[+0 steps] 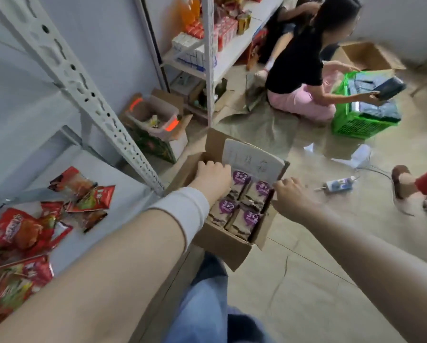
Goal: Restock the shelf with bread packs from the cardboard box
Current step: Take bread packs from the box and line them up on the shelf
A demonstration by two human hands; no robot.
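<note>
Cardboard box (222, 241) holds bread packs (242, 194); left hand (213, 179) curls closed inside it, right hand (290, 196) pinches its right flap beside the shelf (113, 179).

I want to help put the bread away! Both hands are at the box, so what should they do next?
Probably close the left hand on a bread pack and lift it out; the cardboard box is open, packs stand upright, and the right hand is on its edge.

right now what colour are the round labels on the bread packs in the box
Purple with white print, on the bread packs; head view.
</note>
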